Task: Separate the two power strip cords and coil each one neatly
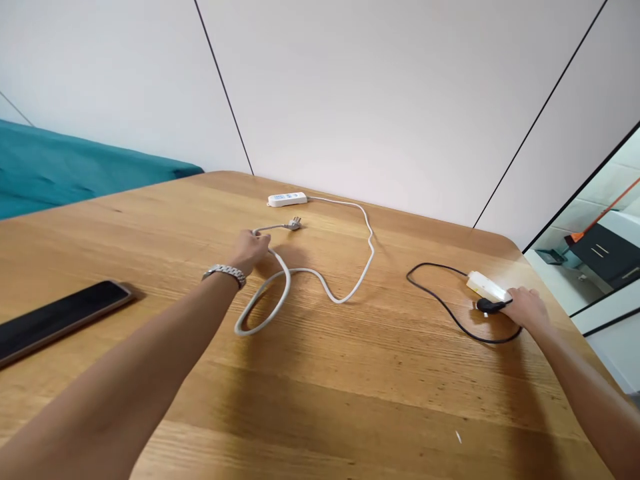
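Observation:
My left hand [250, 251] is closed around a white power cord [286, 280], just behind its plug [294, 224], whose metal pins point away to the right. The cord loops over the wooden table to a white power strip [288, 199] near the wall. On the right, my right hand [526, 308] is closed on a black cord [440, 300] behind its black plug [489, 305]. That cord runs to a small white block [486, 287], which lies against my fingertips. Whether my fingers also grip the block is hidden.
A dark-screened phone [65, 317] lies at the table's left. The wooden table [350, 373] meets a white panelled wall [365, 100] at the back. A teal sofa [90, 163] is behind on the left. Through an opening at right, an orange-handled broom [605, 210] shows.

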Available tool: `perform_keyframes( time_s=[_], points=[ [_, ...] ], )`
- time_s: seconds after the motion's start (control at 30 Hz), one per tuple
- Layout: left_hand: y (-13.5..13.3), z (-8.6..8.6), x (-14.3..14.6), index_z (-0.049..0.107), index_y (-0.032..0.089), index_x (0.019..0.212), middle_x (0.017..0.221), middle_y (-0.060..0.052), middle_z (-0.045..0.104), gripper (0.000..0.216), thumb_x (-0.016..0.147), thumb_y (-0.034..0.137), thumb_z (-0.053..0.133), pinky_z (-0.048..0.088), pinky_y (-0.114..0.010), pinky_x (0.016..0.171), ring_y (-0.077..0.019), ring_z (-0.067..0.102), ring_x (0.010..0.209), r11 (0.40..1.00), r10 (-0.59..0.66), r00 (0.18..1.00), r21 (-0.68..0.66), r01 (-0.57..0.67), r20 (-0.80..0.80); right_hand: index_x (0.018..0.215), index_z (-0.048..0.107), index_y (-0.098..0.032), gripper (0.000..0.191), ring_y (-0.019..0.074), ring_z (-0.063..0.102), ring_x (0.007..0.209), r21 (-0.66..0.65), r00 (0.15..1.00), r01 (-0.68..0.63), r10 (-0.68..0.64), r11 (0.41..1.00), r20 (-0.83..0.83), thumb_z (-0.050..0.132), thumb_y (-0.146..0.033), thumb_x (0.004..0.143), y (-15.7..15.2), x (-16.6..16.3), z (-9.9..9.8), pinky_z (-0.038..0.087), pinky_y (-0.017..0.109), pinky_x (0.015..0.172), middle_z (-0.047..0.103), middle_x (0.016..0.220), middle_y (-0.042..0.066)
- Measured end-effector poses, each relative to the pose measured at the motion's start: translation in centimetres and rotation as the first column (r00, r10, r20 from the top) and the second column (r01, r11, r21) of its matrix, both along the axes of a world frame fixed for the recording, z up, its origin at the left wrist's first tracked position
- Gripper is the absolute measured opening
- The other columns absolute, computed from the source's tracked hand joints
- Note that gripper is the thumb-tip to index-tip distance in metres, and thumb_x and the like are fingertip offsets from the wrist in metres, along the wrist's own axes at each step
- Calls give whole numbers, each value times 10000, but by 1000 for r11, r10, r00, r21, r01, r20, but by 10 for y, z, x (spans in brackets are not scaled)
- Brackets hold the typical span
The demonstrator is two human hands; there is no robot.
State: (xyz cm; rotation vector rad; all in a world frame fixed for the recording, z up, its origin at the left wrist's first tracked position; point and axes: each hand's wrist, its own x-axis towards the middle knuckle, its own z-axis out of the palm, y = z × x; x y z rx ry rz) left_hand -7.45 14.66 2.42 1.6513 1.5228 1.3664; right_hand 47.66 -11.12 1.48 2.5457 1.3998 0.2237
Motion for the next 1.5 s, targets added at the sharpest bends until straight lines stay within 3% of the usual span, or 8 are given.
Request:
perform_keyframes(
  time_s=[0.13, 0.33, 0.47, 0.63, 0.77, 0.93, 1.23, 1.5],
  points=[
    [-44, 6, 19, 445, 48, 1192, 1314, -246, 474, 576, 823, 473, 565, 231, -669, 1008, -473, 342, 1273, 988, 119, 947, -57, -142, -299, 1001, 673, -126, 393, 343, 555, 1047, 8, 999, 49, -49, 999, -3, 451, -427, 878, -26, -8, -7, 417, 397, 818, 635, 1049, 174],
    [-142, -23, 58, 452, 313, 1388, 1525, -68, 338, 541, 881, 497, 493, 208, -547, 1119, -334, 271, 1400, 807, -240, 478, 100, 582, -845, 1119, 636, -121, 504, 372, 538, 1083, 76, 992, 87, -79, 993, -97, 480, -513, 844, -26, -50, -2, 439, 412, 804, 642, 1097, 178],
    [-137, -42, 62, 536, 329, 1326, 1464, -9, 445, 416, 941, 273, 389, 210, -485, 1138, -257, 304, 1401, 706, -276, 243, -25, 708, -930, 1084, 658, -225, 439, 317, 612, 965, 80, 972, 101, -81, 992, -218, 549, -533, 791, -19, -66, 37, 448, 358, 685, 686, 1012, 127],
    [-97, -25, 75, 676, 222, 1145, 1408, -100, 504, 351, 885, 244, 442, 311, -497, 1082, -296, 407, 1335, 879, -159, 466, 90, 469, -871, 546, 588, -218, 449, 200, 572, 582, 78, 960, -7, 29, 997, -277, 574, -628, 728, -21, -102, 94, 333, 282, 513, 595, 593, 48],
    [-136, 11, 120, 735, 211, 935, 1286, -114, 608, 326, 893, 397, 472, 342, -480, 1056, -290, 516, 1222, 786, -271, 726, 290, 545, -632, 467, 457, -207, 482, 138, 432, 473, 336, 901, -100, 229, 936, -369, 549, -578, 759, -19, -144, 117, 227, 266, 465, 439, 456, -12],
    [-214, 53, 198, 691, 171, 975, 1003, -87, 712, 473, 920, 525, 383, 475, -332, 859, -206, 635, 906, 605, -792, 610, 140, 784, 4, 618, 565, -192, 278, 125, 475, 553, 691, 611, -157, 619, 705, -494, 521, -396, 802, -14, -207, 118, 305, 246, 519, 548, 577, -16],
    [-197, 127, 174, 316, 194, 599, 515, 59, 302, 399, 927, 345, 485, 379, -179, 466, -71, 327, 433, 768, -401, 204, 207, 606, 893, 734, 578, -197, 277, 103, 450, 477, 646, -376, -303, 535, 701, -757, 652, -464, 713, 11, -260, 56, 380, 243, 500, 506, 538, -46],
    [-224, 159, 76, 269, 208, 534, 527, 48, 55, 461, 943, 343, 433, 89, -221, 330, -98, 10, 423, 914, -405, 438, 363, 180, 802, 438, 377, -175, 480, 74, 238, 503, 333, 253, -561, 539, 758, -803, 666, -444, 711, 48, -233, 17, 172, 251, 492, 235, 452, -70]
  ],
)
